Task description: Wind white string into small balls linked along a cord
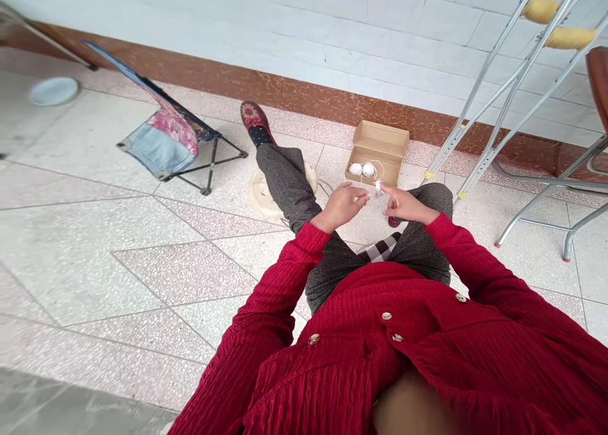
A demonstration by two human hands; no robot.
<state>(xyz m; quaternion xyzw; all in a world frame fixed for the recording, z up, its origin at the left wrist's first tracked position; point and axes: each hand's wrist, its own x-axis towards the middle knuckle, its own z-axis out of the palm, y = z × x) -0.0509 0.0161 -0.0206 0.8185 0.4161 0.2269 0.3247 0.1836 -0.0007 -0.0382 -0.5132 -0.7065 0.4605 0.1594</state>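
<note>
In the head view, two balls of white yarn, the left ball (355, 169) and the right ball (368, 170), lie in an open cardboard box (398, 174) on the floor. A loose strand loops above them, and another comes down toward my hands. My right hand (405, 203) pinches a small white piece (379, 187) between thumb and forefinger; its kind is too small to tell. Just left of it, my left hand (346, 205) is closed with thumb and fingertips together. Whatever those fingers hold is too fine to make out. Both hands are above the floor between my knees.
A folding stool with a fabric seat (159, 147) stands to the left, and a pale basin (54, 91) sits farther off. Metal crutches (498, 115) with yellow pads lean against the tiled wall at right, beside a metal-legged chair (546, 201). A round cream object (261, 191) is beneath my left leg.
</note>
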